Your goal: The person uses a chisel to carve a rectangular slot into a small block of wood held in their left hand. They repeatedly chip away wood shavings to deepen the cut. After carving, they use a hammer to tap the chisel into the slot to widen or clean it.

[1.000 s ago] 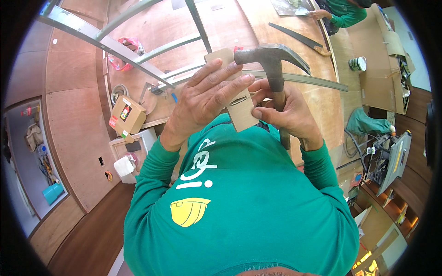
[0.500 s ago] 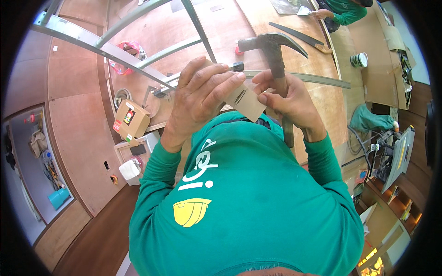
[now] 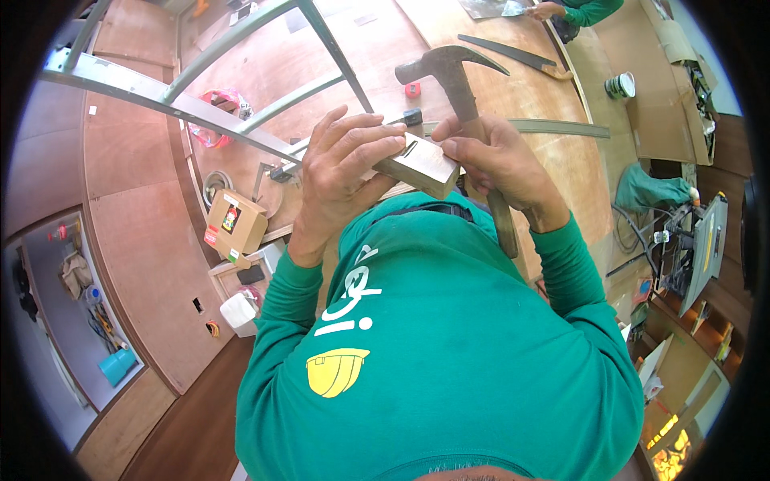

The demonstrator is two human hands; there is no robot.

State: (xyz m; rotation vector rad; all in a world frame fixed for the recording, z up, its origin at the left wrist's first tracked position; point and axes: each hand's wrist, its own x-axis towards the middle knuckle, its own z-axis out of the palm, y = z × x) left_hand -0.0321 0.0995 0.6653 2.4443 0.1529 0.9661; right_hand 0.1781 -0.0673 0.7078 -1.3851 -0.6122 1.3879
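My left hand point(image 3: 341, 164) grips a small wooden hand plane point(image 3: 429, 163) in front of my chest. The plane's flat sole, with a narrow dark slot across it, faces up toward me, and its end points to the right. In my right hand point(image 3: 509, 164) is a claw hammer point(image 3: 457, 84), held by its wooden handle with the steel head up and away from me. The right thumb and fingertips also reach the plane's right end. Part of the plane is hidden beneath my left fingers.
A metal ladder point(image 3: 184, 104) slants across the far left. On the plywood surface lie a handsaw point(image 3: 509, 53) and a red tape measure point(image 3: 412, 90). A cardboard box point(image 3: 237, 224) sits at left, a can point(image 3: 620, 86) at right. A co-worker's hand point(image 3: 545, 10) shows at top right.
The plane has tilted, so its end face now shows below the sole. The hammer head has shifted left and slightly up. The co-worker's hand appears farther up in the view.
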